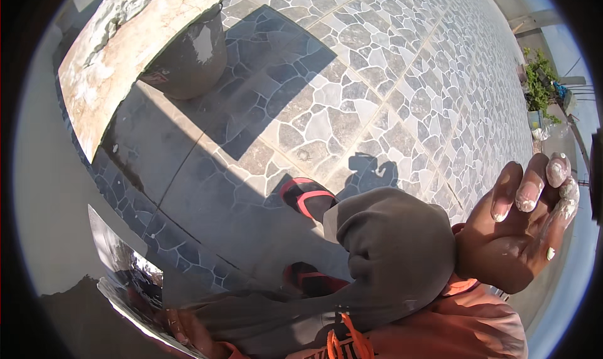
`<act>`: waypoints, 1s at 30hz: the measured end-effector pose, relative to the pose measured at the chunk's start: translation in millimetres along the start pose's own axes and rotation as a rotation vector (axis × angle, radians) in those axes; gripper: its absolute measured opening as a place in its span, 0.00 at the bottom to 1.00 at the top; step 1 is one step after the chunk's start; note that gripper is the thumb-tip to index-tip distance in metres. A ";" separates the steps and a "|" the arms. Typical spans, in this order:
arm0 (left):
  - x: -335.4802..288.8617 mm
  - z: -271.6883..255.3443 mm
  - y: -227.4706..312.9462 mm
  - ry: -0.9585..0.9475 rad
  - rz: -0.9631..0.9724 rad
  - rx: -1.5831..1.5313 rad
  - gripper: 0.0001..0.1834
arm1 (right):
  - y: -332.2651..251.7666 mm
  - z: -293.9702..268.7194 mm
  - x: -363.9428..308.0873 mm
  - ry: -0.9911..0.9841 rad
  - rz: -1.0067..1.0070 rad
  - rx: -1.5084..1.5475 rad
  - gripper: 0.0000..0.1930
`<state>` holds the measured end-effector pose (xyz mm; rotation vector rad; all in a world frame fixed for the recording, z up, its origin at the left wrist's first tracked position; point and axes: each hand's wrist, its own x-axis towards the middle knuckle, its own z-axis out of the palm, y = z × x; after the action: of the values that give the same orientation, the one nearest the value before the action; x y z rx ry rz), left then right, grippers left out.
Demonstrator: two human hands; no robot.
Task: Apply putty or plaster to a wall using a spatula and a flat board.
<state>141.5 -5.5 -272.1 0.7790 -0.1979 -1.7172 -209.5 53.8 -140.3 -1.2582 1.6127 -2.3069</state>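
Observation:
My right hand (512, 233) is raised at the right, palm partly turned up. Its fingers are bent and apart, with white paste on the tips, and nothing is seen in them. At the lower left, in shade, my left hand (188, 331) grips a wide, shiny metal blade (122, 249) with a whitish, smeared lower edge. The handle, if it has one, is hidden. The blade stands close to a grey wall (38, 189) with a dark patch low on it. Up at the left, a beige marbled slab (94, 101) bears a heap of white paste (119, 16).
A dark, paste-smeared bucket (191, 60) stands under the slab's edge. Stone-patterned tiles (370, 101) cover the floor, part sunlit, part shaded. My feet in red-strapped flip-flops (304, 195) rest on it. A potted plant (539, 86) stands at the far right.

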 end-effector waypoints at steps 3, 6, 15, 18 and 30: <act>1.8 -0.7 -2.6 0.037 -0.038 -0.029 0.10 | -1.3 -8.4 -6.0 -0.003 -0.055 -0.034 0.14; 5.2 -7.5 -10.9 -0.005 -0.075 -0.185 0.13 | 4.1 -15.1 -1.2 0.025 -0.107 -0.081 0.14; 22.8 -31.8 -9.5 -0.096 -0.310 -0.230 0.18 | 9.2 -19.9 6.2 0.131 -0.223 -0.188 0.16; 28.1 -14.1 -18.7 -0.114 -0.242 -0.275 0.26 | 17.2 8.9 8.0 0.026 -0.201 0.077 0.15; 45.2 60.7 -42.4 0.421 0.007 0.200 0.17 | -17.9 27.9 16.2 -0.316 -0.346 -0.318 0.22</act>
<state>67.3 -50.0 -265.3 1.2650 -0.0822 -1.5024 -195.5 33.0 -113.1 -1.9977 1.8078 -1.9154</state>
